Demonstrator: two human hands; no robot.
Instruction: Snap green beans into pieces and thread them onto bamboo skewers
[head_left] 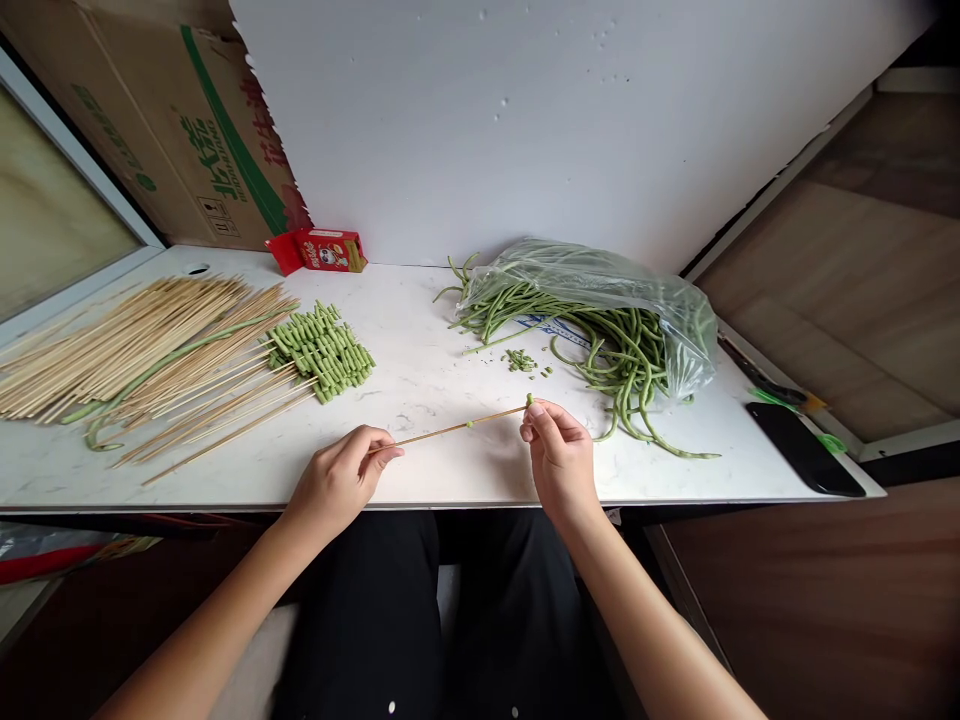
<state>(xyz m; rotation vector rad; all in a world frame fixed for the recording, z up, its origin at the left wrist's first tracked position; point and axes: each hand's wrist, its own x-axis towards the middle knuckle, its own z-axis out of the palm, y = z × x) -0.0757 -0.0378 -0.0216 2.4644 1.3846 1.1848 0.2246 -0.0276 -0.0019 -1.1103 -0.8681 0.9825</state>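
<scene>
My left hand (341, 478) pinches the near end of a thin bamboo skewer (442, 431) that lies almost level over the white table (420, 380). One small green bean piece (471, 424) sits threaded midway along it. My right hand (555, 450) is closed at the skewer's far tip, pinching another small bean piece (530, 400) there. Loose cut bean bits (521, 361) lie just beyond my right hand.
A pile of bare bamboo skewers (127, 340) lies at the left, next to skewers loaded with bean pieces (324, 350). A plastic bag of long green beans (600, 320) sits at the right. A red carton (322, 250), a black phone (804, 448) and a cardboard box (187, 120) stand around.
</scene>
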